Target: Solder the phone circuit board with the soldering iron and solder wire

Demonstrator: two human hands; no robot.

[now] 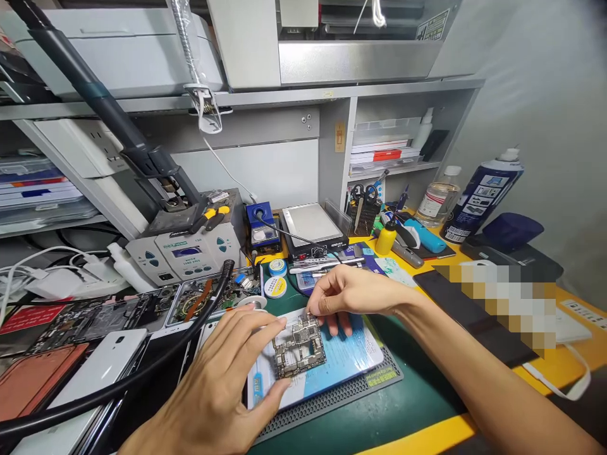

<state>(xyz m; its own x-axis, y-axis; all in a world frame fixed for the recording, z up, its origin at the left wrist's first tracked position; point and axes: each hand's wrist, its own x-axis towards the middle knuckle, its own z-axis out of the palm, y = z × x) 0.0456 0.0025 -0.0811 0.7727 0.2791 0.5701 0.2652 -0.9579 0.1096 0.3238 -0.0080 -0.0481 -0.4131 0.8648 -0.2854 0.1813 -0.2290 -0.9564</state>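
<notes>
A small phone circuit board [300,355], densely covered with chips and with an opening in its middle, is above a blue and white flat box [351,354]. My left hand [220,373] holds its left side, the thumb at the lower edge and the index finger near the upper corner. At the board's top edge, my right hand [339,297] pinches with thumb and index finger, its other fingers curled behind. Exactly what lies between those fingertips is largely hidden. Under the box is a grey perforated mat [386,373].
A black hose [190,335] crosses the left side over phones [102,373] and loose boards. Behind stand a soldering station [190,249], a heating plate [310,224] and a yellow bottle [386,239]. A dark flat panel [474,316] and spray can [484,196] are right.
</notes>
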